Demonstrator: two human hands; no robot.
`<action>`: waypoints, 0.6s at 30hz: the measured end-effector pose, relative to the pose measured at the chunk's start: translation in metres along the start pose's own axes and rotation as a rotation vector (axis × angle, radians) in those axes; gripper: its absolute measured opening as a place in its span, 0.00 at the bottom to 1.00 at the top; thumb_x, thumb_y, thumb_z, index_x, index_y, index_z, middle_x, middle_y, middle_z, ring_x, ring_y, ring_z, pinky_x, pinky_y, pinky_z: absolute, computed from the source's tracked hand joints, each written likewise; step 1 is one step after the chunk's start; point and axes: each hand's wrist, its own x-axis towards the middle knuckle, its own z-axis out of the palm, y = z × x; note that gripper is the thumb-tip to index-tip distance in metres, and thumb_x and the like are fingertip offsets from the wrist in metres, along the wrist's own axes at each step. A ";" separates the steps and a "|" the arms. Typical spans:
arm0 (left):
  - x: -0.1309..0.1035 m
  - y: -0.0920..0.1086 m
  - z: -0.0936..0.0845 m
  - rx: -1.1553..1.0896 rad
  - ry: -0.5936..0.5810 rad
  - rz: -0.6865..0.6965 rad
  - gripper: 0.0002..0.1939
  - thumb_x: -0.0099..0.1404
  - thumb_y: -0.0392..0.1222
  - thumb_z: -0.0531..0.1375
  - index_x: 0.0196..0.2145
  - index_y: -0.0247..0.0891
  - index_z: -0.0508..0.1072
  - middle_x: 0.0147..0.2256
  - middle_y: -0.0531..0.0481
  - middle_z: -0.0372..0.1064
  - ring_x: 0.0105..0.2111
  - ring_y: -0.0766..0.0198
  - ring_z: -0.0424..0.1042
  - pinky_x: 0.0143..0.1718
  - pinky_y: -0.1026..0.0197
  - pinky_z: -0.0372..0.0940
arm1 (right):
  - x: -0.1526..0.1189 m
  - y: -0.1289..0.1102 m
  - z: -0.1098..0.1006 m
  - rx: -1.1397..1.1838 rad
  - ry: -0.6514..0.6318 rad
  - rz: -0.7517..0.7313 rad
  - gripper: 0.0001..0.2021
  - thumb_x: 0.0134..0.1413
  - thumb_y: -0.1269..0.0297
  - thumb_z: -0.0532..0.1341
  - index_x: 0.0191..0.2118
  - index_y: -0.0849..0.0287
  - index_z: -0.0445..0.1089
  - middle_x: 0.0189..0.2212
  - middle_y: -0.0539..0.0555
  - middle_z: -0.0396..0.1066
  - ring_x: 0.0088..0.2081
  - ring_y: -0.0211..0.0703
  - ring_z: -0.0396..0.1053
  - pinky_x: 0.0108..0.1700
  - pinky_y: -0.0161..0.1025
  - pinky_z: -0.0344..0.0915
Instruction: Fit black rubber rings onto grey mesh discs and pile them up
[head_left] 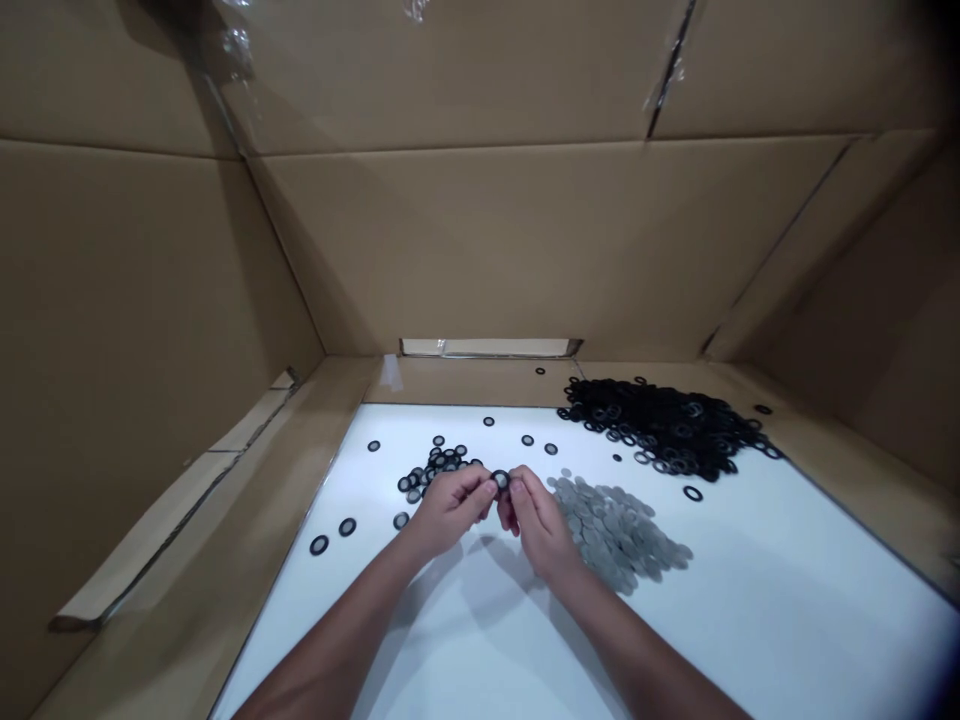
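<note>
Between my two hands is a small black ring with a grey disc in it (500,482), held just above the white board. My left hand (452,508) pinches its left edge with thumb and fingers. On the opposite edge, the fingers of my right hand (538,520) are closed. A pile of loose grey discs (611,530) lies right beside my right hand. Behind and left of my left hand is a cluster of black rings with grey centres (442,462), partly hidden by that hand.
Cardboard walls (480,240) surround the white board (750,620). A large heap of black rings (667,425) lies at the back right, with a single ring (693,494) in front. Several ring-and-disc pieces (347,527) are scattered at the left. A slot (491,348) opens in the back wall.
</note>
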 end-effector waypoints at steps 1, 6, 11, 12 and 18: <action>0.000 0.000 0.000 0.002 0.002 -0.003 0.20 0.71 0.52 0.51 0.26 0.37 0.64 0.23 0.54 0.62 0.23 0.68 0.61 0.27 0.65 0.56 | 0.000 -0.001 0.000 -0.013 0.014 -0.002 0.17 0.70 0.53 0.45 0.30 0.55 0.57 0.22 0.46 0.59 0.25 0.38 0.59 0.29 0.36 0.55; -0.002 0.001 -0.007 0.063 -0.092 0.027 0.21 0.71 0.53 0.51 0.27 0.36 0.67 0.23 0.52 0.65 0.24 0.67 0.63 0.27 0.64 0.57 | 0.002 -0.009 -0.011 -0.164 -0.095 -0.095 0.19 0.70 0.56 0.45 0.27 0.55 0.56 0.22 0.46 0.57 0.25 0.38 0.58 0.30 0.37 0.54; -0.002 0.004 -0.004 0.130 -0.020 0.065 0.23 0.71 0.53 0.49 0.22 0.38 0.60 0.20 0.55 0.56 0.22 0.68 0.57 0.25 0.64 0.53 | 0.002 -0.011 -0.010 -0.151 -0.160 -0.104 0.19 0.70 0.54 0.46 0.26 0.55 0.54 0.21 0.46 0.57 0.25 0.38 0.57 0.29 0.37 0.53; -0.003 0.004 0.000 0.148 0.037 0.073 0.23 0.72 0.53 0.48 0.22 0.38 0.58 0.20 0.56 0.55 0.21 0.68 0.56 0.25 0.63 0.52 | 0.001 -0.010 -0.005 -0.111 -0.111 -0.074 0.20 0.69 0.53 0.46 0.26 0.55 0.54 0.21 0.46 0.56 0.24 0.38 0.56 0.29 0.37 0.53; -0.006 0.002 0.028 0.195 0.328 0.057 0.22 0.72 0.52 0.48 0.22 0.39 0.54 0.20 0.56 0.51 0.21 0.67 0.53 0.25 0.62 0.49 | -0.004 -0.007 0.020 0.009 0.151 -0.007 0.19 0.69 0.52 0.46 0.27 0.54 0.51 0.21 0.44 0.50 0.22 0.37 0.51 0.25 0.36 0.51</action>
